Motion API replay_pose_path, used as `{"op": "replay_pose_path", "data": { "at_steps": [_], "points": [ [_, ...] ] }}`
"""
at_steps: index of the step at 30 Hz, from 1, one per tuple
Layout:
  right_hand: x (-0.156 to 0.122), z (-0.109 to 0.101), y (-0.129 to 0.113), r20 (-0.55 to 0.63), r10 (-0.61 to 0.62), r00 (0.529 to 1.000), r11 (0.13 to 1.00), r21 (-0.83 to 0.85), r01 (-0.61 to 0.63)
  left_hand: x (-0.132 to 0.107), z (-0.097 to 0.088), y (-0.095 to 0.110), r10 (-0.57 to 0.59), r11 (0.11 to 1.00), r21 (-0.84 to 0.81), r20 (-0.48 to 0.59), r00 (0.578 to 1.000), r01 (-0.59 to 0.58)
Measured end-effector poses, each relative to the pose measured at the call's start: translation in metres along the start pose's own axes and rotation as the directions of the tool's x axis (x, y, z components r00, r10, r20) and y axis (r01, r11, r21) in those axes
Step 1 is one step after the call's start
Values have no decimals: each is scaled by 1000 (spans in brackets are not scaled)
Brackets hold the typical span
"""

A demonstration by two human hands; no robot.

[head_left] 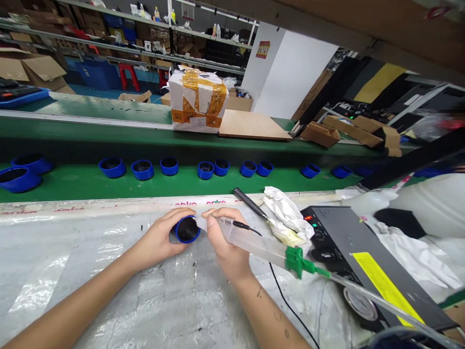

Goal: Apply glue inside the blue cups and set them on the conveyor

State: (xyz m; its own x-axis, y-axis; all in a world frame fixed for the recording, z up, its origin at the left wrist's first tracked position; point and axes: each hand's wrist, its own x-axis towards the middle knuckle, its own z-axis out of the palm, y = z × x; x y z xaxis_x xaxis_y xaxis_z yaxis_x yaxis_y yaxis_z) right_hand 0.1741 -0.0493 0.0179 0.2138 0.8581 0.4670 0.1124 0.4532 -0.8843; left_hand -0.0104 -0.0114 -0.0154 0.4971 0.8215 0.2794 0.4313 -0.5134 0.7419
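Observation:
My left hand [162, 237] is wrapped around a small blue cup-like ring [187, 230] with a dark inside, its opening tilted toward me. In my right hand [228, 242] lies a translucent dispensing syringe [259, 246], gripped near its front end. The syringe's nozzle [201, 222] meets the right rim of the blue ring; whether it touches the rim or sits just over it I cannot tell. A green cap [296, 261] closes the rear of the barrel, and a clear air tube [363, 291] runs from it to the lower right. A black cable joins the syringe near my fingers.
Several blue rings [143, 169] stand along the green conveyor belt [80, 182] beyond the plastic-covered table [109, 300]. To the right are a black-handled tool [250, 203], crumpled tissue [286, 213] and a dispenser box [363, 252] with lit indicators. A taped carton [198, 99] stands behind.

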Motion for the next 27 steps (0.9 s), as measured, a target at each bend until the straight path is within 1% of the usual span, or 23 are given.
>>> {"op": "replay_pose_path", "data": {
  "at_steps": [7, 9, 10, 11, 12, 13, 14, 15, 16, 17, 18, 19, 20, 21, 22, 23, 24, 27],
  "points": [
    [1, -4, 3, -25, 8, 1000, 1000, -10, -8, -2, 6, -1, -20, 1000, -22, -8, 1000, 19],
    [0, -7, 3, -21, 31, 999, 999, -17, -32, 0, 3, -2, -51, 997, -50, -23, 998, 50],
    [0, -10, 3, -24, 45, 999, 999, -16, -45, 1, -2, -4, -79, 995, -71, -50, 996, 75],
    [0, -12, 3, -26, 57, 998, 998, -12, -58, 3, -10, -8, -116, 990, -88, -106, 988, 107],
    [0, -14, 3, -43, 66, 997, 998, -8, -66, 4, -21, -13, -167, 984, -93, -197, 966, 151],
    [0, -16, 3, -57, 68, 996, 998, -5, -69, 5, -35, -20, -219, 976, -84, -323, 920, 203],
    [0, -18, 2, -73, 68, 995, 998, -5, -68, 5, -52, -29, -261, 962, -57, -468, 844, 265],
    [0, -19, 2, -83, 70, 994, 997, -8, -71, 4, -71, -39, -292, 937, -24, -605, 741, 350],
    [0, -20, 1, -84, 71, 994, 997, -11, -72, 2, -90, -49, -288, 905, 16, -713, 639, 425],
    [1, -20, 1, -81, 72, 994, 997, -15, -74, 0, -108, -60, -280, 869, 62, -756, 592, 491],
    [1, -20, 1, -73, 74, 995, 997, -20, -76, -2, -124, -70, -296, 820, 78, -790, 537, 566],
    [0, -20, 1, -66, 74, 995, 997, -26, -76, -5, -136, -80, -344, 758, 74, -799, 494, 648],
    [0, -20, 1, -61, 72, 996, 997, -35, -75, -7, -145, -88, -403, 687, 75, -789, 464, 723],
    [0, -20, 1, -57, 72, 996, 996, -44, -74, -8, -149, -94, -448, 626, 74, -781, 435, 776],
    [0, -19, 1, -54, 70, 996, 996, -56, -73, -8, -150, -99, -480, 584, 79, -768, 423, 808],
    [0, -19, 1, -52, 66, 996, 995, -70, -70, -8, -148, -102, -483, 567, 109, -759, 437, 816],
    [0, -19, 2, -48, 63, 997, 994, -84, -67, -8, -144, -104, -451, 572, 165, -755, 476, 804],
    [-1, -19, 5, -25, 61, 998, 992, -106, -63, -6, -131, -103, -256, 592, 414, -718, 648, 692]
  ]
}}
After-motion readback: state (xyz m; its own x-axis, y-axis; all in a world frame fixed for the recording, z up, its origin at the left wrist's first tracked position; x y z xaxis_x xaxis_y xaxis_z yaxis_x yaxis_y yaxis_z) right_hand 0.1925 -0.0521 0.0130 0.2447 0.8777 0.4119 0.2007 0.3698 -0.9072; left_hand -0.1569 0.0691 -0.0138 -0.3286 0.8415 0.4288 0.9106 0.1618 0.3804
